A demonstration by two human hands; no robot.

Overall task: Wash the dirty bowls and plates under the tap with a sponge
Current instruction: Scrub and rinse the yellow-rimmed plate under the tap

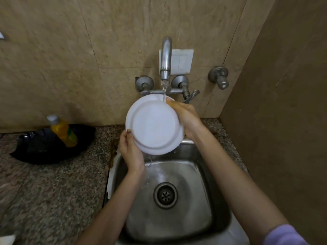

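Note:
A white plate [154, 124] is held tilted above the steel sink [217, 206], its underside facing me. Water runs from the tap [166, 59] onto the plate's top edge. My left hand [131, 152] grips the plate's lower left rim, thumb on the underside. My right hand [185, 115] holds the right rim, fingers reaching up to the water stream. No sponge is visible.
A yellow soap bottle [62, 130] lies in a black tray [44, 151] on the granite counter [53, 191] at left. Tap valves [181, 84] and a spare valve [220, 77] stick out of the tiled wall. A brown side wall [283, 103] stands close on the right. The sink drain [165, 195] is uncovered.

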